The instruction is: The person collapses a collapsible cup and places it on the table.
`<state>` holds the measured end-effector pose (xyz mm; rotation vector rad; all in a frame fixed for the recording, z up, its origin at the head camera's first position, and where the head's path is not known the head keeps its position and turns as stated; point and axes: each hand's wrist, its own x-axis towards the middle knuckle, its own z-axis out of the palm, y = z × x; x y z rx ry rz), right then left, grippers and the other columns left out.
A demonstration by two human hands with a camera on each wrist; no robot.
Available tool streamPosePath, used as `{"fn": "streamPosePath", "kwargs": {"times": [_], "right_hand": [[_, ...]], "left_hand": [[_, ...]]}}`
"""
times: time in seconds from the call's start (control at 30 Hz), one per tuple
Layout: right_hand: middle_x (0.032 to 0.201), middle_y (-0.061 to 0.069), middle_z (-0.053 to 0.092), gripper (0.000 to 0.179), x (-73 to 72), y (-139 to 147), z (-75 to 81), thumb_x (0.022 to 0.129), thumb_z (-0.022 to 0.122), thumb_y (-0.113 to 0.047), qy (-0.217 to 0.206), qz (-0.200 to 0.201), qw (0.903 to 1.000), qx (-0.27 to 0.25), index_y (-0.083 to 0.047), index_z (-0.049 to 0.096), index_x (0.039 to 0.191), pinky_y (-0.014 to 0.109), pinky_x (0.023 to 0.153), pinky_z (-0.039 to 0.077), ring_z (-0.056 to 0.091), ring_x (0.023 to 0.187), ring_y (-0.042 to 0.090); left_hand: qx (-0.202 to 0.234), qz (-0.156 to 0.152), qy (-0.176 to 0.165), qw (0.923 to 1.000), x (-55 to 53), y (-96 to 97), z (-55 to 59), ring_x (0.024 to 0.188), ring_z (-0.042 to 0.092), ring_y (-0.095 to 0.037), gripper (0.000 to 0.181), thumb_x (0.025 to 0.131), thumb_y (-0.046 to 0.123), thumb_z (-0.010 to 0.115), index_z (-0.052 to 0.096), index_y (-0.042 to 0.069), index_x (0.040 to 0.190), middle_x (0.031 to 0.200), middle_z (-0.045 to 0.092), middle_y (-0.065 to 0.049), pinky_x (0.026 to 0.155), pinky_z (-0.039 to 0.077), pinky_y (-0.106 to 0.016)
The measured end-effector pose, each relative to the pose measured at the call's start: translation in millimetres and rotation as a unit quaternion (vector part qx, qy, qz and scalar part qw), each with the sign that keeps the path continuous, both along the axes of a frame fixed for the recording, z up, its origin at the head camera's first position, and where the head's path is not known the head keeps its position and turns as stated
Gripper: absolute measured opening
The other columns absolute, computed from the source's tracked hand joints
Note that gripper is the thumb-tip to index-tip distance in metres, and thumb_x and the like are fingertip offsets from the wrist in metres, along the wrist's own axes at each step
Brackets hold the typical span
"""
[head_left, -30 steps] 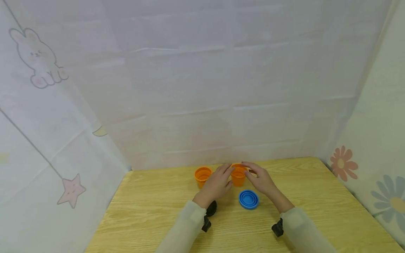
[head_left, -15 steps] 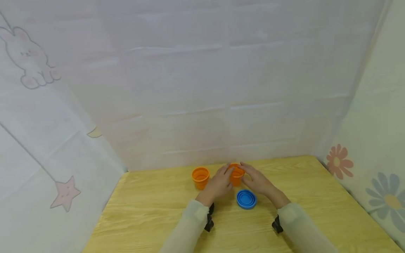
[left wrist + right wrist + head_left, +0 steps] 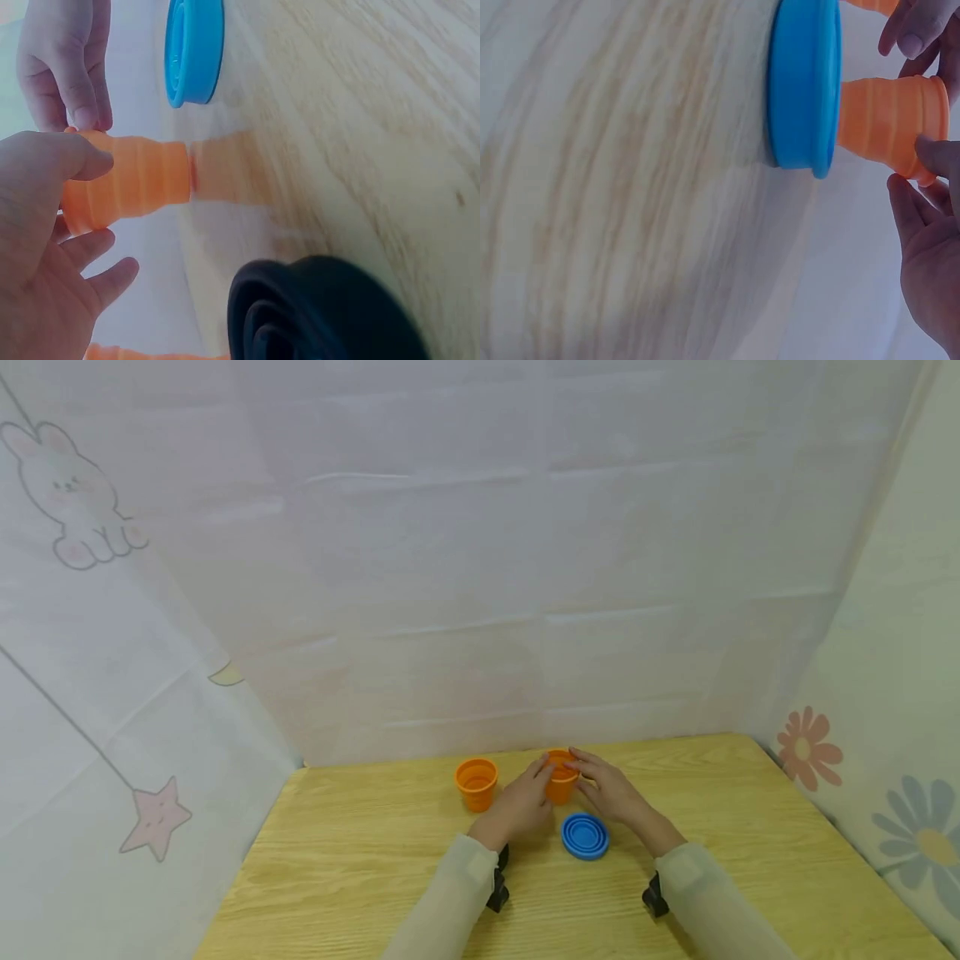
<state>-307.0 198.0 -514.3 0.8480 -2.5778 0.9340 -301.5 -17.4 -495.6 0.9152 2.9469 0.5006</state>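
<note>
An extended orange collapsible cup [image 3: 560, 791] stands upright near the table's back edge, between both hands. My left hand [image 3: 521, 803] grips its upper left side, thumb across the wall below the rim in the left wrist view. From the other side my right hand [image 3: 612, 792] holds the rim, thumb and fingers around it in the right wrist view. Just in front lies a flattened blue collapsible cup [image 3: 585, 837]. A second extended orange cup [image 3: 477, 798] stands left of my left hand. Under my left wrist is a flattened black cup [image 3: 337, 307], mostly hidden in the head view.
The wooden table [image 3: 337, 860] meets a pale cloth backdrop [image 3: 450, 610] right behind the orange cups. Printed cloth walls rise at left and right. Dark wrist cameras [image 3: 656, 896] hang below both sleeves.
My left hand has shifted slightly right, closer round the held orange cup, and the left orange cup now shows in full. The head view has moved a little. The cups keep their places.
</note>
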Motion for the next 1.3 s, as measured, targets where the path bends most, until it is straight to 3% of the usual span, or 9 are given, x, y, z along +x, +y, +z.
{"fn": "streamPosePath", "kwargs": {"times": [0.13,0.27,0.43,0.7,0.87,0.93,1.03,1.13,1.3], "right_hand": [[0.148,0.027,0.049,0.034,-1.0,-2.7,8.5,0.096,0.064,0.003,-0.011,0.010,0.9986,-0.051,0.005,0.064,0.130,0.044,0.090,0.057,0.056,0.125,0.046],[0.146,0.024,0.051,0.034,2.9,-4.8,16.2,0.101,0.062,-0.008,-0.049,0.009,0.9947,-0.090,-0.001,0.063,0.134,0.038,0.086,0.060,0.059,0.124,0.042],[0.140,0.019,0.059,0.037,16.7,-8.6,26.1,0.104,0.059,-0.023,-0.094,0.006,0.9860,-0.137,-0.008,0.061,0.138,0.036,0.084,0.061,0.066,0.113,0.035],[0.123,0.005,0.068,0.042,45.4,-12.9,30.1,0.099,0.067,-0.029,-0.128,-0.003,0.9779,-0.165,-0.013,0.062,0.138,0.027,0.082,0.059,0.064,0.104,0.021],[0.118,0.003,0.068,0.038,62.8,-17.8,26.7,0.098,0.069,-0.026,-0.128,0.003,0.9743,-0.185,-0.011,0.065,0.132,0.025,0.082,0.058,0.061,0.100,0.016],[0.120,0.005,0.067,0.037,69.2,-20.7,26.2,0.098,0.068,-0.024,-0.135,0.016,0.9701,-0.201,-0.009,0.064,0.132,0.026,0.087,0.057,0.061,0.103,0.016],[0.123,0.010,0.065,0.035,78.5,-25.1,25.8,0.100,0.066,-0.021,-0.164,0.044,0.9599,-0.223,-0.007,0.061,0.133,0.027,0.093,0.055,0.063,0.109,0.018],[0.121,0.011,0.064,0.032,87.2,-28.1,24.9,0.103,0.062,-0.021,-0.203,0.068,0.9482,-0.235,-0.009,0.059,0.132,0.028,0.092,0.056,0.065,0.107,0.019],[0.116,0.010,0.065,0.027,98.5,-30.2,22.3,0.104,0.059,-0.018,-0.225,0.110,0.9427,-0.220,-0.011,0.061,0.130,0.033,0.088,0.058,0.063,0.102,0.019]], "left_hand": [[0.030,0.002,0.028,0.9992,-2.6,-4.6,7.8,0.144,0.043,-0.026,0.057,0.102,0.016,0.060,0.040,0.006,0.154,0.164,0.030,-0.011,0.112,0.043,-0.040],[0.101,0.007,0.024,0.9945,-1.7,-10.7,17.2,0.140,0.046,-0.028,0.049,0.104,0.020,0.060,0.047,0.006,0.149,0.157,0.041,-0.012,0.112,0.044,-0.040],[0.212,0.006,-0.020,0.9770,8.7,-21.3,27.8,0.120,0.058,-0.027,0.046,0.103,0.025,0.060,0.052,0.008,0.145,0.144,0.054,-0.011,0.097,0.055,-0.036],[0.280,0.006,-0.100,0.9548,32.4,-42.9,28.6,0.091,0.068,-0.021,0.045,0.101,0.036,0.061,0.060,0.009,0.138,0.120,0.067,-0.007,0.076,0.058,-0.026],[0.299,0.016,-0.115,0.9471,50.8,-51.0,26.9,0.103,0.066,-0.020,0.047,0.100,0.041,0.063,0.062,0.010,0.136,0.120,0.068,-0.004,0.084,0.058,-0.030],[0.319,0.020,-0.120,0.9401,57.4,-52.8,25.9,0.115,0.062,-0.021,0.046,0.099,0.041,0.063,0.064,0.011,0.134,0.126,0.067,-0.003,0.092,0.056,-0.033],[0.360,0.026,-0.145,0.9213,67.9,-55.2,23.5,0.120,0.062,-0.023,0.040,0.098,0.037,0.066,0.067,0.012,0.130,0.127,0.068,-0.003,0.096,0.056,-0.037],[0.386,0.033,-0.167,0.9066,78.0,-57.6,19.9,0.113,0.065,-0.020,0.033,0.098,0.034,0.068,0.070,0.014,0.124,0.120,0.071,-0.001,0.093,0.056,-0.036],[0.409,0.033,-0.209,0.8878,94.1,-64.2,15.4,0.095,0.065,-0.013,0.029,0.097,0.035,0.070,0.073,0.015,0.118,0.110,0.074,0.001,0.081,0.053,-0.026]]}}
